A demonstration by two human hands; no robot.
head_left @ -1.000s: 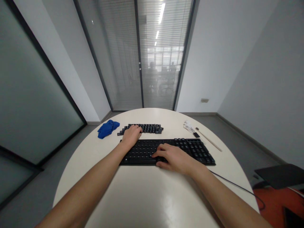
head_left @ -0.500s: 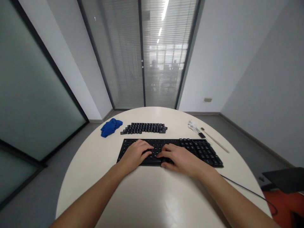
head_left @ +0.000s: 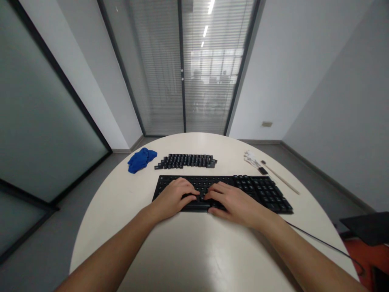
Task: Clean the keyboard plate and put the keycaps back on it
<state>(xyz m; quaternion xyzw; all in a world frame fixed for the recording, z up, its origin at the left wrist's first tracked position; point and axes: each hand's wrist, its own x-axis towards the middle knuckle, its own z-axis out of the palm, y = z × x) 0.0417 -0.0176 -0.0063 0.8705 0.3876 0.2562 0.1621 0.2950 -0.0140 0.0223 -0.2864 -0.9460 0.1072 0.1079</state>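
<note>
A black keyboard (head_left: 194, 206) lies across the table in front of me. Its main block is stripped of caps down to the stems, while the right-hand keys are in place. My left hand (head_left: 176, 195) rests over the stripped part, thumb and index tips closed together near the middle; whatever is between them is too small to make out. Just to its right, my right hand (head_left: 229, 200) touches the same area with bent fingertips, its thumb apart at the front edge. Behind the keyboard, loose black keycaps (head_left: 190, 161) stand grouped in rows.
A crumpled blue cloth (head_left: 140, 160) lies at the back left of the round white table (head_left: 182, 251). At the back right are a small black-and-white item (head_left: 258, 167) and a thin wooden-handled brush (head_left: 282, 179). A cable (head_left: 322, 242) runs off to the right.
The view has shifted slightly, moving the table items a little within it. Both hands stay over the middle of the keyboard, with only small finger movements.
</note>
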